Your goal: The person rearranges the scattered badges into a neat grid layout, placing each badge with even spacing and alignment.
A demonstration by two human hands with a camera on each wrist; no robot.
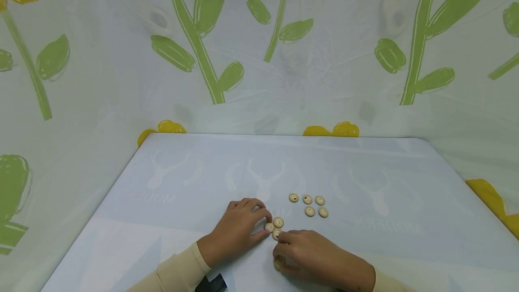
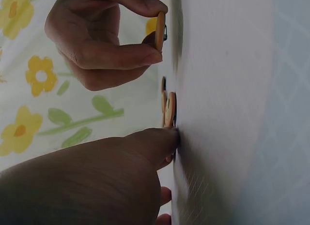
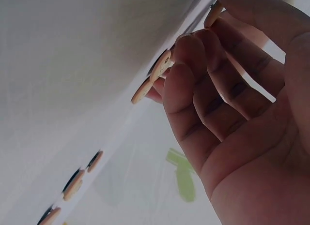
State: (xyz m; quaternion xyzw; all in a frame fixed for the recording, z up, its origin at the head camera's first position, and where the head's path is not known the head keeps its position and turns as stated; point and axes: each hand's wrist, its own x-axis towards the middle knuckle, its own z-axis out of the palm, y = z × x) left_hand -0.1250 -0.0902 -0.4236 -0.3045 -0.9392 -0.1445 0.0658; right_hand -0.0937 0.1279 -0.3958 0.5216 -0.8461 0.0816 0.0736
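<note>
Small round pale wooden discs with dark markings lie on the table. My left hand curves round a cluster of them, with thumb and a fingertip at opposite sides of one disc. Beside it are a second disc and a third, edges close together. My right hand pinches another disc, nearer the front. In the left wrist view this held disc stands on edge, a small dark piece showing beside it. The right wrist view shows the held disc and the cluster's discs past the fingertips.
Several more discs lie in two short rows behind the right hand. The table has a pale cloth with faint deer prints. A flowered curtain hangs behind and beside it. A black object sits below the left sleeve.
</note>
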